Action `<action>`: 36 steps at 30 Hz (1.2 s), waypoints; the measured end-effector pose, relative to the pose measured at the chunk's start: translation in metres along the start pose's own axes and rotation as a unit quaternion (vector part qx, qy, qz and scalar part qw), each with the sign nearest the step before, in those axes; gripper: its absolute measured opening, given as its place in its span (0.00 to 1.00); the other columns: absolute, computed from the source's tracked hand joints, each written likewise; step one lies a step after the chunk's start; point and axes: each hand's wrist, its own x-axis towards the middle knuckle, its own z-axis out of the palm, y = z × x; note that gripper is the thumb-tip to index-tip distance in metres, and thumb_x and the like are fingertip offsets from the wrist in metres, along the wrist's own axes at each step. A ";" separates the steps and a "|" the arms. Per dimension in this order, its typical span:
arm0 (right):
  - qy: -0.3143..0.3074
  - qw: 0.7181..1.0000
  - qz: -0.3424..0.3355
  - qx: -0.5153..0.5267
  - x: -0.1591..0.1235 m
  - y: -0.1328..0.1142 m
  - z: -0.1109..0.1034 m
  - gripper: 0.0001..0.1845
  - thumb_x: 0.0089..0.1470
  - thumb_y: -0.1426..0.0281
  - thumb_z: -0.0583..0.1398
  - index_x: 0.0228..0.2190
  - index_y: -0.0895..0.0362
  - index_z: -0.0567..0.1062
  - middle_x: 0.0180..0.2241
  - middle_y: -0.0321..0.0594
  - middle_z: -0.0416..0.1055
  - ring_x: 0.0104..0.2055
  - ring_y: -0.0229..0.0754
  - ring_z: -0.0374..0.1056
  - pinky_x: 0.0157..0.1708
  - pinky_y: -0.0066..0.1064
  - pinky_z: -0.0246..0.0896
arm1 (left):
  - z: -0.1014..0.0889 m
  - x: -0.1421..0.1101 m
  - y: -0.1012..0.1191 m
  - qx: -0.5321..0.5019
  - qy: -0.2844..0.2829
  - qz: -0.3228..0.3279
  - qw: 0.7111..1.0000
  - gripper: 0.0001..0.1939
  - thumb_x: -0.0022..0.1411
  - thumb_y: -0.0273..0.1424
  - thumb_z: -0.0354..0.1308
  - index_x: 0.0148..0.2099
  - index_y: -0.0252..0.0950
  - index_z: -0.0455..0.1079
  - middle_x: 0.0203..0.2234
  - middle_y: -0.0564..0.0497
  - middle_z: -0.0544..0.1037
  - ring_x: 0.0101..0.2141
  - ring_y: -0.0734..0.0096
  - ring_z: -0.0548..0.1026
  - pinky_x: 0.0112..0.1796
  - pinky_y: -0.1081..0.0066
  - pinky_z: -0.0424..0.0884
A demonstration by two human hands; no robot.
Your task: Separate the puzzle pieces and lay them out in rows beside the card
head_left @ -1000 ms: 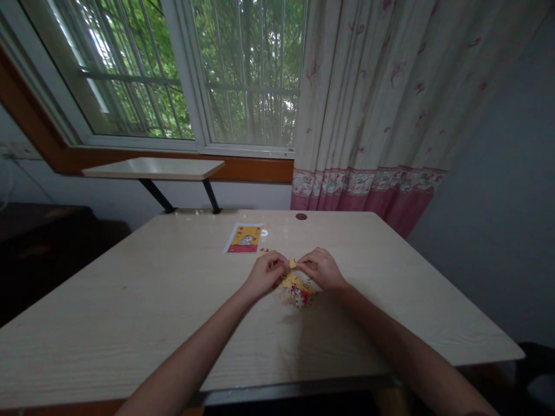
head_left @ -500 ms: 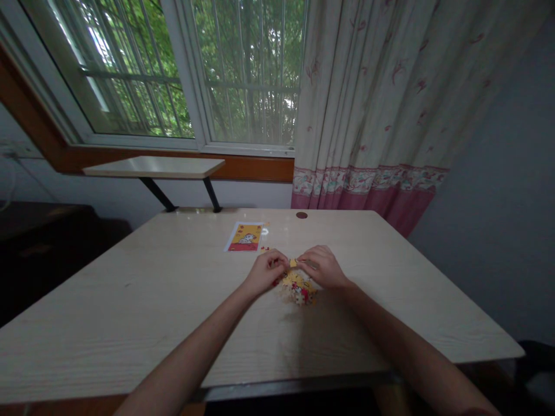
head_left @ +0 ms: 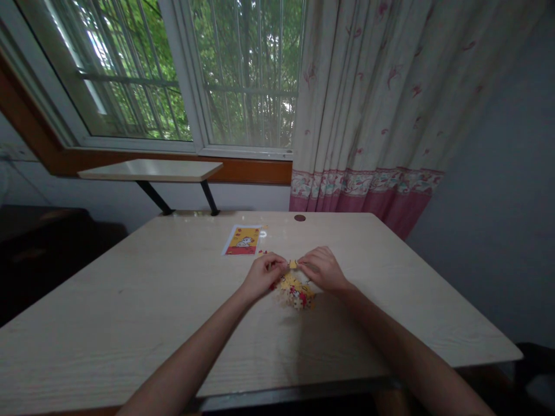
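Between my two hands is a small yellow jigsaw puzzle piece (head_left: 293, 264), possibly two joined pieces. My left hand (head_left: 262, 275) pinches its left side with thumb and fingertips. On the other side my right hand (head_left: 323, 268) grips the right edge, fingers closed and bent. Just below the hands lies a loose heap of puzzle pieces (head_left: 299, 294), yellow, red, white and bare backing showing. A few red pieces (head_left: 262, 252) rest on the table beyond my left hand. The fingertips partly cover the held piece.
A picture card (head_left: 243, 240) with a white animal on yellow and red lies behind my left hand. The pale wooden table (head_left: 130, 312) has a round brown grommet (head_left: 299, 218) at its back edge. A raised shelf (head_left: 151, 170) stands at the back left; a curtain (head_left: 359, 144) hangs behind.
The view has shifted slightly, so the card and table edge appear a little lower. Both hands keep their hold on the yellow piece with hardly any movement.
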 end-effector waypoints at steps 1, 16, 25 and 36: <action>0.012 1.000 0.009 0.000 0.000 0.001 -0.001 0.10 0.55 0.64 0.56 0.29 0.55 0.75 0.28 0.39 0.73 0.33 0.39 0.65 0.39 0.33 0.52 | 0.000 0.000 0.000 0.001 0.004 -0.010 1.000 0.11 0.55 0.35 0.54 0.32 0.32 0.72 0.23 0.50 0.73 0.26 0.73 0.68 0.28 0.74 0.63; 0.079 0.991 0.102 0.021 0.001 0.013 -0.002 0.07 0.52 0.66 0.58 0.28 0.55 0.75 0.29 0.39 0.74 0.35 0.40 0.66 0.40 0.33 0.54 | -0.017 0.002 0.005 0.183 -0.085 0.019 0.979 0.10 0.56 0.28 0.49 0.31 0.33 0.73 0.24 0.49 0.75 0.25 0.72 0.69 0.28 0.74 0.61; -0.036 0.959 0.239 0.151 0.023 0.040 0.031 0.06 0.45 0.68 0.62 0.26 0.58 0.76 0.26 0.39 0.75 0.28 0.38 0.68 0.28 0.26 0.59 | -0.055 -0.020 -0.018 0.210 -0.006 -0.033 0.977 0.10 0.55 0.30 0.49 0.30 0.34 0.71 0.22 0.51 0.74 0.24 0.71 0.69 0.27 0.74 0.62; -0.096 0.952 0.238 0.168 0.042 0.046 0.077 0.08 0.45 0.66 0.61 0.28 0.57 0.77 0.26 0.37 0.75 0.29 0.37 0.69 0.28 0.25 0.60 | -0.057 -0.022 -0.023 0.258 -0.026 -0.014 0.966 0.11 0.56 0.32 0.48 0.31 0.34 0.70 0.26 0.48 0.75 0.28 0.69 0.70 0.29 0.73 0.63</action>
